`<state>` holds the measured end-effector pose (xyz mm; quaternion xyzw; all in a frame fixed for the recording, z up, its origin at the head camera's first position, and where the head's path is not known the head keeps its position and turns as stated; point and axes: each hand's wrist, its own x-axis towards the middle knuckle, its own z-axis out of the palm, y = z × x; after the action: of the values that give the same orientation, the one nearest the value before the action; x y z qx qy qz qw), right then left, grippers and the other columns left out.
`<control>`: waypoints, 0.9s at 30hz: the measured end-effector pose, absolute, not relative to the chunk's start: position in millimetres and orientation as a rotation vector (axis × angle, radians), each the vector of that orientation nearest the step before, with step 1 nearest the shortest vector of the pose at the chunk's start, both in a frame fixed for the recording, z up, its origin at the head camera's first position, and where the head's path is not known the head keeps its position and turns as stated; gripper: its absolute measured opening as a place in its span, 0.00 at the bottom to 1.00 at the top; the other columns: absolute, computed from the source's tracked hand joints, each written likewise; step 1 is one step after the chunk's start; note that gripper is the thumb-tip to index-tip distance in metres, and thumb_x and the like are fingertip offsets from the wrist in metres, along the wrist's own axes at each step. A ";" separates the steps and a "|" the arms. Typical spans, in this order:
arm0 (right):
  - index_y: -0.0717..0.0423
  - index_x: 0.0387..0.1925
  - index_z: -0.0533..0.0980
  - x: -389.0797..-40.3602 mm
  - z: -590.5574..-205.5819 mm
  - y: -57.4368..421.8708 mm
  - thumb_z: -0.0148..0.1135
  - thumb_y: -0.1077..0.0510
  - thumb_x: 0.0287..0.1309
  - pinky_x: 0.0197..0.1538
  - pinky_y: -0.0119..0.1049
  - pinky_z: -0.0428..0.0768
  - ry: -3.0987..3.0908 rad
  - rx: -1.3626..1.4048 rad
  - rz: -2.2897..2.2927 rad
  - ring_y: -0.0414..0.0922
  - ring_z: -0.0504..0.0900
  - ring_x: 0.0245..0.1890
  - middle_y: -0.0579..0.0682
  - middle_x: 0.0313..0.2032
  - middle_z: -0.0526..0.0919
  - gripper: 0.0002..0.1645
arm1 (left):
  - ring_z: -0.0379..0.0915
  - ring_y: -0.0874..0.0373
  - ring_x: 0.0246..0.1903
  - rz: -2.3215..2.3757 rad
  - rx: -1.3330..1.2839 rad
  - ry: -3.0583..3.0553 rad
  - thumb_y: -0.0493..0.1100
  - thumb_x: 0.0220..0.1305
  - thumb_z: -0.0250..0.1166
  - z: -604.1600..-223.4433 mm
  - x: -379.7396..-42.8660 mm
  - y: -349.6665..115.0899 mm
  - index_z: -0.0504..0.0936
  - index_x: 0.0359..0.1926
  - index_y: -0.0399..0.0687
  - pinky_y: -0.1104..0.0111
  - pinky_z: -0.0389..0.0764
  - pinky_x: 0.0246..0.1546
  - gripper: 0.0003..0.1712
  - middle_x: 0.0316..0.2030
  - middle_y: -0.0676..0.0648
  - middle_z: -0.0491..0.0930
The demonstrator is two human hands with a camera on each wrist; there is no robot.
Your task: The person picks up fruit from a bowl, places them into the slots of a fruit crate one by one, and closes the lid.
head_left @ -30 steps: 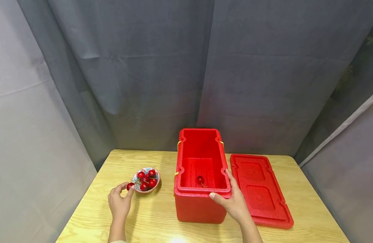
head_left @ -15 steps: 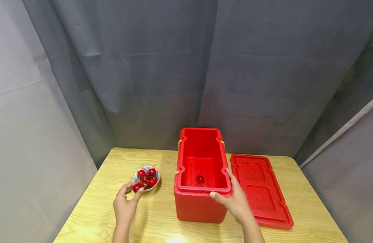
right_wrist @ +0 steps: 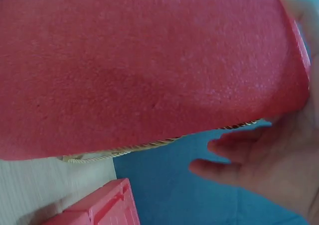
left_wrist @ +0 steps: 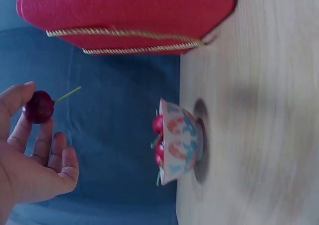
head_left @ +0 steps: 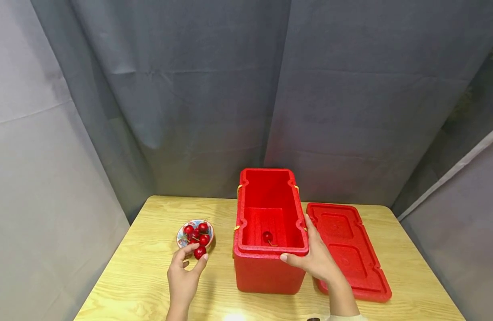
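So, left hand (head_left: pixel 183 277) in the head view: pinching a dark red cherry (head_left: pixel 200 253) between thumb and fingertips, near a small patterned bowl (head_left: pixel 178 239).
Bowl contents: a little heap of cherries (head_left: pixel 204 240), a few stems poking out.
Red box (head_left: pixel 270 274): on the wooden worktop (head_left: pixel 146 258), right of the bowl, top uncovered, with one lone cherry (head_left: pixel 267 236) lying on its floor.
Right hand (head_left: pixel 318 258): gripping the box's near right corner, thumb on the near rim, fingers along the side.
Red lid (head_left: pixel 347 252): flat on the worktop, just right of the box.
Left wrist view, pinched cherry: well up in the air, apart from the bowl, green stem (left_wrist: pixel 67 94) sticking out; bowl sits upright on the worktop.
Rope handle (left_wrist: pixel 124 33): twisted gold cord along the box's side.
Right wrist view, box: fills most of it, right hand at the edge, some fingers hanging away from the side.
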<state>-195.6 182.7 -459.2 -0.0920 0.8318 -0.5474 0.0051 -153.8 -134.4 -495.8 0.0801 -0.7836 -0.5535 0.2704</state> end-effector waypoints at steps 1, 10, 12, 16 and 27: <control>0.44 0.72 0.40 -196.8 -459.9 182.6 0.77 0.47 0.34 0.42 0.44 0.79 2.592 -0.312 -1.732 0.56 0.67 0.55 0.54 0.64 0.58 0.71 | 0.70 0.58 0.39 -1.504 0.208 -2.098 0.35 0.45 0.74 -494.9 -154.1 -131.9 0.82 0.42 0.43 0.59 0.67 0.39 0.19 0.37 0.50 0.78; 0.38 0.72 0.37 -197.2 -459.1 182.7 0.76 0.45 0.37 0.47 0.52 0.75 2.484 -0.153 -1.724 0.58 0.61 0.60 0.55 0.67 0.52 0.70 | 0.71 0.54 0.39 -1.659 0.110 -1.967 0.34 0.47 0.73 -474.4 -162.6 -106.3 0.82 0.43 0.45 0.61 0.70 0.39 0.19 0.38 0.48 0.78; 0.38 0.72 0.36 -196.4 -456.9 183.6 0.75 0.45 0.37 0.48 0.52 0.74 2.497 -0.156 -1.690 0.58 0.61 0.60 0.55 0.68 0.51 0.71 | 0.71 0.54 0.39 -1.677 0.099 -1.944 0.34 0.47 0.73 -470.2 -165.0 -100.8 0.82 0.43 0.45 0.63 0.70 0.39 0.19 0.38 0.48 0.78; 0.40 0.72 0.36 -196.2 -454.2 183.7 0.75 0.45 0.37 0.46 0.50 0.76 2.490 -0.174 -1.682 0.58 0.62 0.59 0.55 0.67 0.52 0.71 | 0.71 0.54 0.40 -1.747 0.102 -1.888 0.33 0.47 0.72 -461.6 -169.7 -94.3 0.79 0.46 0.42 0.66 0.70 0.40 0.22 0.40 0.46 0.78; 0.41 0.72 0.36 -196.4 -458.8 181.4 0.75 0.46 0.39 0.45 0.48 0.76 2.462 -0.184 -1.720 0.57 0.65 0.58 0.54 0.67 0.54 0.70 | 0.71 0.44 0.38 -1.774 0.101 -1.896 0.28 0.49 0.69 -403.2 -170.7 -88.2 0.79 0.44 0.32 0.66 0.71 0.37 0.18 0.36 0.38 0.79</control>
<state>-196.4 181.4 -458.8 -0.0610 0.8165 -0.5702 0.0662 -170.7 -88.2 -403.2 0.0376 -0.7030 -0.6577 0.2679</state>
